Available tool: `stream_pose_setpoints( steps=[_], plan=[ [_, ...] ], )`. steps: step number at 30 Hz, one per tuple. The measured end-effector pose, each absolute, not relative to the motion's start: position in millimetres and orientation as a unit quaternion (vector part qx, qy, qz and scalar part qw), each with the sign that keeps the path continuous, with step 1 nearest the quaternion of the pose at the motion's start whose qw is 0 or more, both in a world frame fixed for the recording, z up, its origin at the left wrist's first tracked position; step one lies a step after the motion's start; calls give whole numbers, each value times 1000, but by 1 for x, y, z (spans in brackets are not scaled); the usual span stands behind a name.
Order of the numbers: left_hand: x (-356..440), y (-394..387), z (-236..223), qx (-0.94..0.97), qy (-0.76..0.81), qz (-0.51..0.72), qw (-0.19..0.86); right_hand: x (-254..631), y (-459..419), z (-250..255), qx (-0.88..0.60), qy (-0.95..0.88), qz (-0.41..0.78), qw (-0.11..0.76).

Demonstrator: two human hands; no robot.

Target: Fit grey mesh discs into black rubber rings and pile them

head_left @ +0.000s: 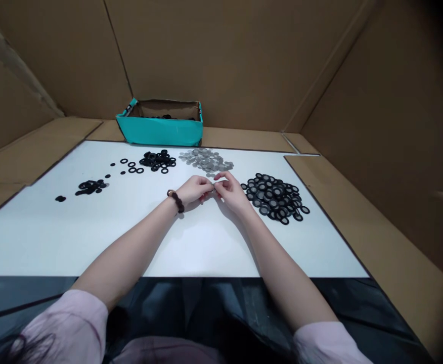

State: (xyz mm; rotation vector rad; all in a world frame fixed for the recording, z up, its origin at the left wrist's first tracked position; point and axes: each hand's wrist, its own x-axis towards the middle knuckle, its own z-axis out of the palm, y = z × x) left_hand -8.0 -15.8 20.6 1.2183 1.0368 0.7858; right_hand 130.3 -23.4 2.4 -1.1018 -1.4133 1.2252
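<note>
My left hand (pixel 194 190), with a dark bead bracelet (pixel 176 201) on its wrist, meets my right hand (pixel 232 192) over the middle of the white board. Both are closed, thumbs and fingertips pinched together around something small that the fingers mostly hide. Just beyond them lies a pile of thin grey discs (pixel 206 160). Right of my right hand is a heap of black rings with grey centres (pixel 273 197). Plain black rings (pixel 157 161) are piled at the back, left of the grey discs.
A teal box (pixel 161 131) with dark pieces inside stands behind the board (pixel 130 242). Farther left lie a small pile of black pieces (pixel 90 187) and a few loose black bits (pixel 60 198). Cardboard walls (pixel 225 60) enclose the back and sides.
</note>
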Motion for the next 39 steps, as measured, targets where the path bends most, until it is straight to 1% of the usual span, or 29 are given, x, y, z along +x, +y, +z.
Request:
stream_pose_setpoints(
  steps=[4, 8, 10, 15, 18, 21, 25, 27, 28, 30, 31, 33, 34, 36, 39],
  plan=[
    [-6, -15, 19, 529, 476, 363, 601, 130, -23, 0, -446, -586, 489, 468],
    [-9, -15, 17, 544, 413, 329, 652, 133, -23, 4, -445, -591, 508, 441],
    [-10, -15, 16, 546, 398, 316, 666, 133, -23, 7, -446, -590, 508, 440],
    [-10, -12, 12, 536, 423, 350, 641, 133, -25, 9, -460, -564, 514, 455],
    [-9, -14, 10, 552, 374, 325, 670, 136, -25, 9, -454, -587, 519, 424],
    [-7, -17, 10, 554, 369, 329, 670, 138, -26, 11, -431, -611, 533, 396],
    [-3, -18, 16, 567, 382, 335, 649, 141, -24, 13, -423, -618, 523, 407],
    [-7, -14, 22, 592, 423, 350, 590, 147, -21, 14, -457, -611, 466, 447],
    [-13, -10, 25, 602, 466, 370, 533, 153, -19, 14, -486, -599, 421, 478],
    [-33, -1, 31, 600, 576, 416, 367, 166, -14, 16, -555, -551, 305, 544],
    [-46, 4, 34, 587, 631, 428, 271, 174, -13, 16, -591, -529, 242, 559],
    [-76, 12, 35, 546, 716, 421, 107, 189, -10, 16, -659, -506, 138, 539],
    [-90, 15, 34, 526, 742, 412, 47, 196, -10, 15, -686, -500, 103, 519],
    [-114, 17, 29, 473, 794, 382, -4, 204, -9, 12, -720, -500, 55, 477],
    [-131, 16, 22, 443, 834, 330, 14, 209, -8, 2, -751, -514, 23, 414]
  ],
)
